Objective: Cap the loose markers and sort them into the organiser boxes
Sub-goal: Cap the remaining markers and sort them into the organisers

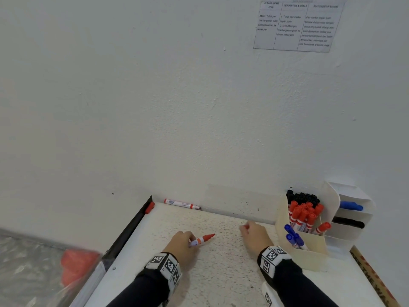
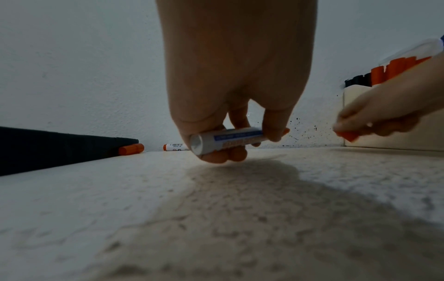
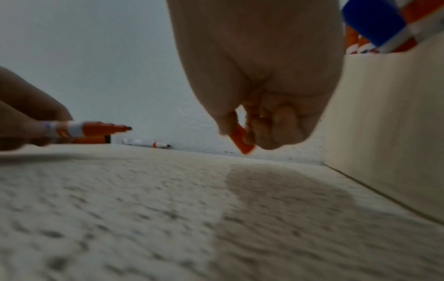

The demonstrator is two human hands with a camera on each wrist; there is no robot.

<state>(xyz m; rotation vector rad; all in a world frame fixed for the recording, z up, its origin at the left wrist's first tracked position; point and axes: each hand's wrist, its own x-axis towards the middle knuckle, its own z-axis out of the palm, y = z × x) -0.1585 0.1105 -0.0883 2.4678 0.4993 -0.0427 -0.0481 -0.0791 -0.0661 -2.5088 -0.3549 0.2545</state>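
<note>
My left hand [image 1: 184,241] grips an uncapped red marker [image 1: 202,239] by its white barrel [image 2: 228,139], tip pointing right toward my other hand. My right hand [image 1: 252,234] pinches a loose red cap [image 3: 241,141] just above the table, a short gap from the marker tip [image 3: 125,128]. Another uncapped red marker [image 1: 182,204] lies against the wall at the back. A second loose red cap [image 1: 149,207] sits by the black strip at the back left corner. The cream organiser box [image 1: 309,247] at the right holds several red, black and blue capped markers.
A white tiered organiser [image 1: 352,220] behind the box holds a blue marker [image 1: 351,206] and a black one [image 1: 348,222]. The black strip [image 1: 130,227] runs along the table's left edge. A wooden ruler [image 1: 374,278] lies at the right. A paper sheet [image 1: 298,25] hangs on the wall.
</note>
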